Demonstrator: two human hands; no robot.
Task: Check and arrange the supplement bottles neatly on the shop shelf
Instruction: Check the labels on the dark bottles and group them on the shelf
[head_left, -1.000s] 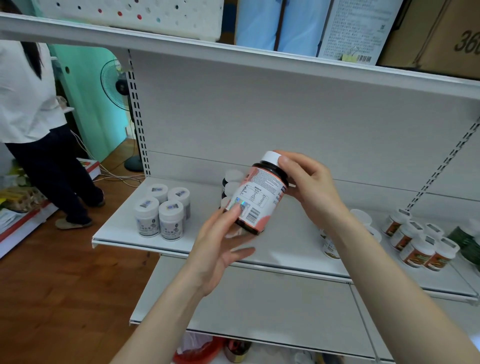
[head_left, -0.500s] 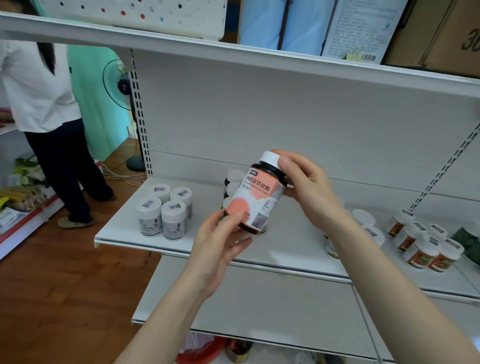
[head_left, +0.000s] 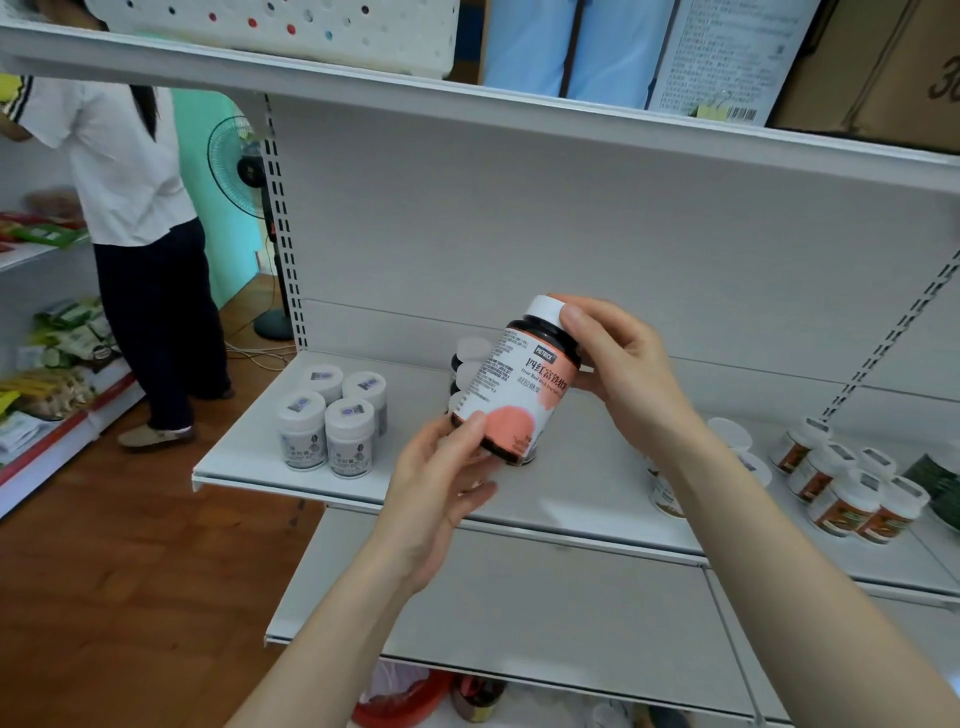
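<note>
Head view. Holds bottle (head_left: 519, 384) tilted, white cap up and to the right, in the air over the middle of the shelf (head_left: 244, 457), off its surface. Grips the base with left hand (head_left: 441, 483), thumb on the pink label, fingers curled underneath. Pinches cap and shoulder with right hand (head_left: 618, 364), fingers bent round. Just behind the bottle, standing on the shelf: row of dark bottles (head_left: 465, 364). Near the left front corner: four white jars (head_left: 332, 421), upright, clustered. Toward the right end: orange-labelled jars (head_left: 852, 493), grouped.
</note>
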